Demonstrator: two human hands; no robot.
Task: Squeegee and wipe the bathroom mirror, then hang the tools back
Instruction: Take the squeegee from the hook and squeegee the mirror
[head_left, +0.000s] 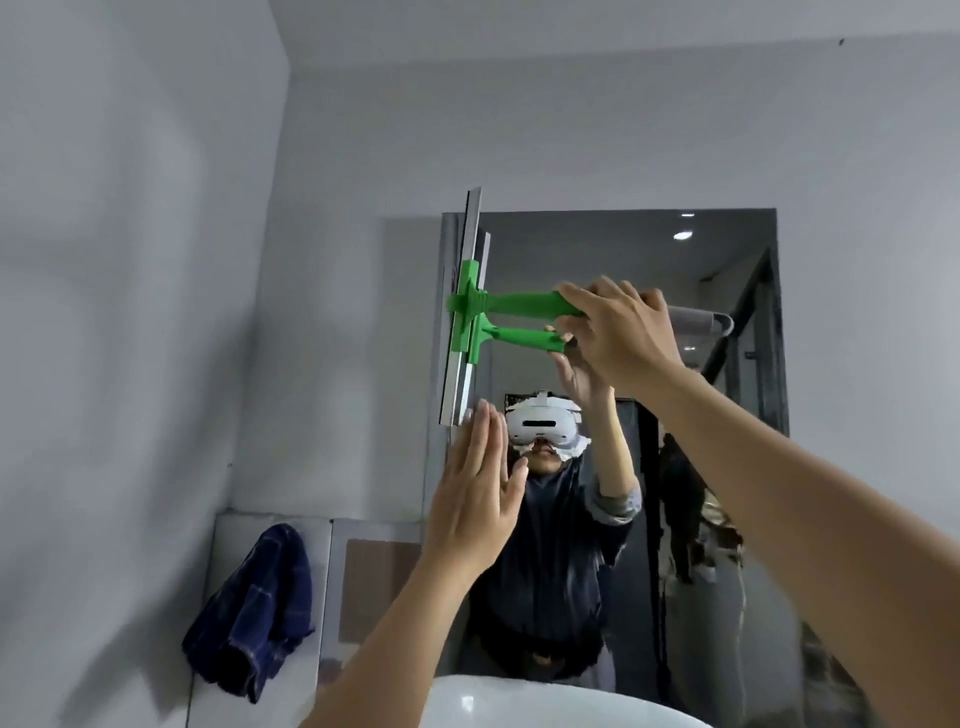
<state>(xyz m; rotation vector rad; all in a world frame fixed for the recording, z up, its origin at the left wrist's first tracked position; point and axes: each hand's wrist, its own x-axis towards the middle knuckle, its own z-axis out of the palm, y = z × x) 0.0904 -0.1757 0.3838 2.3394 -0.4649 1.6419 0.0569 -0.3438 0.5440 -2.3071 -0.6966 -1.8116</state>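
The bathroom mirror (701, 499) hangs on the grey wall ahead. My right hand (621, 327) is shut on the handle of a green squeegee (511, 302). Its long blade stands upright along the mirror's upper left edge and reaches a little above the top of the mirror. My left hand (475, 499) is flat and open against the mirror's left part, below the blade, holding nothing. The glass reflects the squeegee, my raised arm and my headset.
A dark blue checked cloth (257, 613) hangs at the lower left by a white panel. The rim of a white basin (519, 701) shows at the bottom. Grey walls surround the mirror.
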